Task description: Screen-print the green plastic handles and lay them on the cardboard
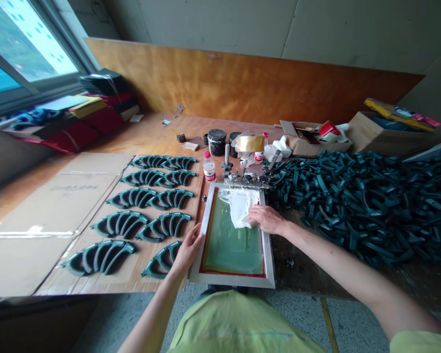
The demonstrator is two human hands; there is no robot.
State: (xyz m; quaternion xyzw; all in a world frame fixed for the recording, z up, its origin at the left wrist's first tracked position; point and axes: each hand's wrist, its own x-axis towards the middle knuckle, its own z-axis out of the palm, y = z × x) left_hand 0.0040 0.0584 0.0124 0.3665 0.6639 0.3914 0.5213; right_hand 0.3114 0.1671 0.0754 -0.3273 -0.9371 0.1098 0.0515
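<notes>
A metal-framed printing screen (269,267) with green mesh and red border lies flat at the bench's front edge, hinged at a clamp (244,180) at its far end. My right hand (266,218) presses a small squeegee-like piece against the mesh, in a patch of white ink (238,205). My left hand (188,250) rests on the left side of the screen frame, fingers spread. Rows of dark teal curved plastic parts (147,215) lie on cardboard just left of the screen.
A large heap of dark teal plastic parts (363,201) covers the bench on the right. Ink pots (216,141), a small bottle (208,166), tape and cardboard boxes (316,139) stand behind the screen. Flat cardboard sheets (55,211) lie at left. A window is at upper left.
</notes>
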